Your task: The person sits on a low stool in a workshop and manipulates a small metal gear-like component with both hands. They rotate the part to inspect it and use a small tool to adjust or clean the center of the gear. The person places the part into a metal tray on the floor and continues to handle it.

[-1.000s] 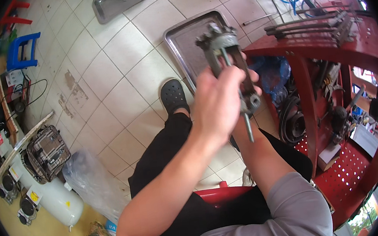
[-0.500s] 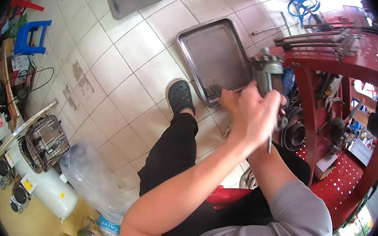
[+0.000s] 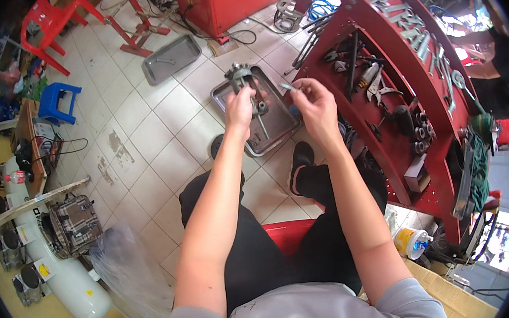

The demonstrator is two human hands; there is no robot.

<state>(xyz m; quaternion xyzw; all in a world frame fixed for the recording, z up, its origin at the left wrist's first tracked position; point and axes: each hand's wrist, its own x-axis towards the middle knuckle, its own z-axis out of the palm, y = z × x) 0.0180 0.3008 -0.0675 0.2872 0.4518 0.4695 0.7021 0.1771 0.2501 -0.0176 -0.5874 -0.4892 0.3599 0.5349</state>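
My left hand (image 3: 239, 114) is wrapped round a grey metal part (image 3: 239, 74) with a toothed wheel at its upper end and a thin rod pointing down. It is held up over a shallow metal tray (image 3: 276, 121) on the floor. To the right of it, my right hand (image 3: 318, 107) pinches a small, pale, narrow piece (image 3: 286, 86), too small to name. A gap separates the two hands. My fingers hide the middle of the metal part.
A red tool cart (image 3: 393, 170) with wrenches and pliers stands close on my right. Ahead are a second metal tray (image 3: 154, 75) and a red cabinet (image 3: 239, 1). A blue stool (image 3: 56, 104) and a white tank (image 3: 74, 293) are at left. Another person's arm (image 3: 479, 70) shows at far right.
My hands were together on the metal part beside the cart. Now they are apart: the left holds the part over the tray, the right a small piece. The view has shifted.
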